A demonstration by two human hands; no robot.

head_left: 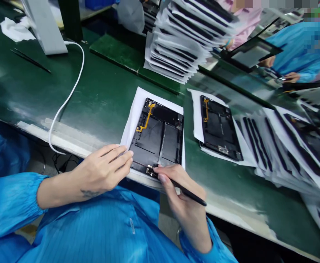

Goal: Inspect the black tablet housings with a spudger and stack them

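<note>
A black tablet back housing (149, 140) with an orange flex cable (148, 118) lies on a white sheet (132, 106) in front of me. My left hand (102, 168) rests at its lower left edge, fingers stretched out flat and touching the edge. In my right hand (183, 188) is a slim black pen-shaped tool (192, 196), pinched between thumb and fingers. The tool's tip is hidden by my fingers, close to a small metal connector part (150, 170) at the housing's lower edge.
A second tablet housing (221, 128) lies to the right on white paper. Tall paper-layered stacks (176, 47) stand behind, with more fanned out at right (275, 149). Black tweezers (30, 61), a white cable (72, 91) and a grey stand (46, 29) are at left. A co-worker's blue sleeve (299, 47) shows opposite.
</note>
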